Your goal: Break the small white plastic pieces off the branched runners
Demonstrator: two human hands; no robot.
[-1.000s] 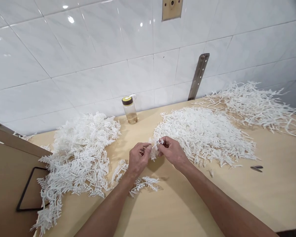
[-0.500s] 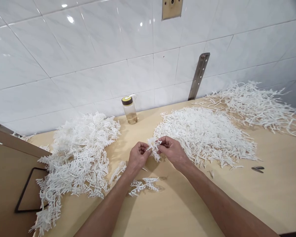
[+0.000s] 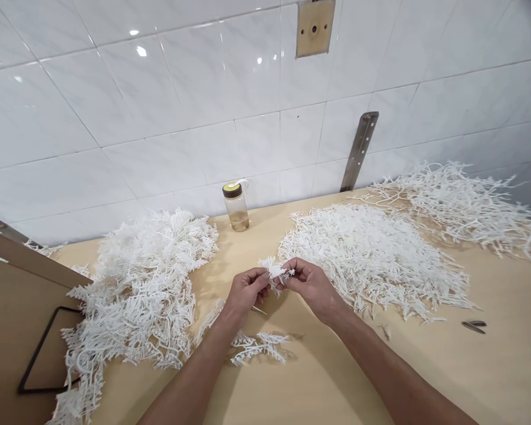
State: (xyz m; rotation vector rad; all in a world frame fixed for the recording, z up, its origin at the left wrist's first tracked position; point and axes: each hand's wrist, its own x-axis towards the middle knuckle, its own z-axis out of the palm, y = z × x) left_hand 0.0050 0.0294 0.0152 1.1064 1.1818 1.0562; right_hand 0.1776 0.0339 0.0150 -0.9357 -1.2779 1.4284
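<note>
white sprig has turned, pinched by left hand and right hand.

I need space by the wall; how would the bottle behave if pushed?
The bottle may tip if pushed near its lid, being taller than wide. Liquid seems to fill only its lower part, so it is probably fairly light. Once over, its rounded sides would likely let it roll.
</note>
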